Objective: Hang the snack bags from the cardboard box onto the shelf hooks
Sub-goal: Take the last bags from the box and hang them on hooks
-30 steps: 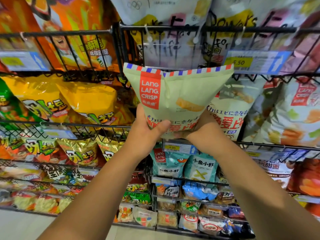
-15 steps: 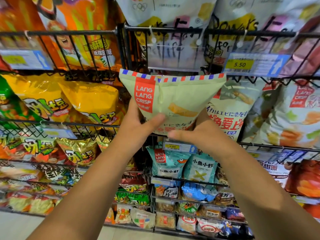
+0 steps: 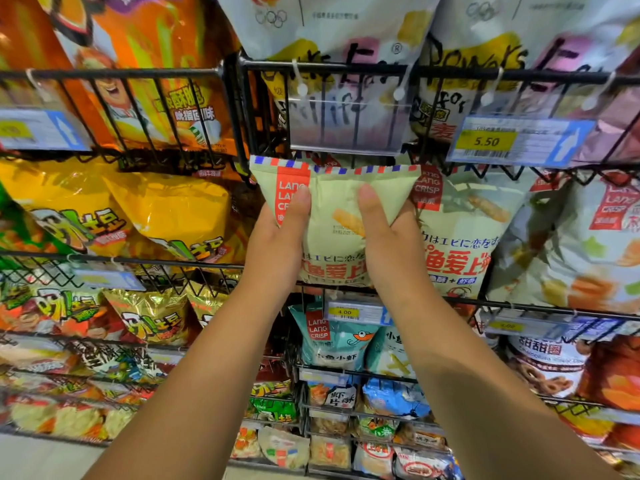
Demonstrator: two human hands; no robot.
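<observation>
pinching the pale green lang lang crisp bag (image 3: 334, 216) between them, the left hand (image 3: 277, 244) and right hand (image 3: 388, 237) each kept a closed grip on it, its striped top edge just under the empty price-tag holder (image 3: 346, 128). no hook was visible behind it, so a blind push risked missing and crumpling the seal, or snagging the matching bag (image 3: 464, 233) just beside it.

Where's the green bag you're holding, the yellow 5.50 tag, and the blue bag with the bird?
green bag (image 3: 337, 199): head view, front panel.
5.50 tag (image 3: 486, 141): head view, yellow patch.
blue bag (image 3: 337, 344): head view, front.

Shelf: black wire rack (image 3: 239, 109) in tiers.
Top tier: orange bags (image 3: 138, 64), white bags (image 3: 329, 29).
Middle tier: yellow bags (image 3: 173, 213), pale green bags (image 3: 467, 230).
Rail: price tag (image 3: 519, 142).
</observation>
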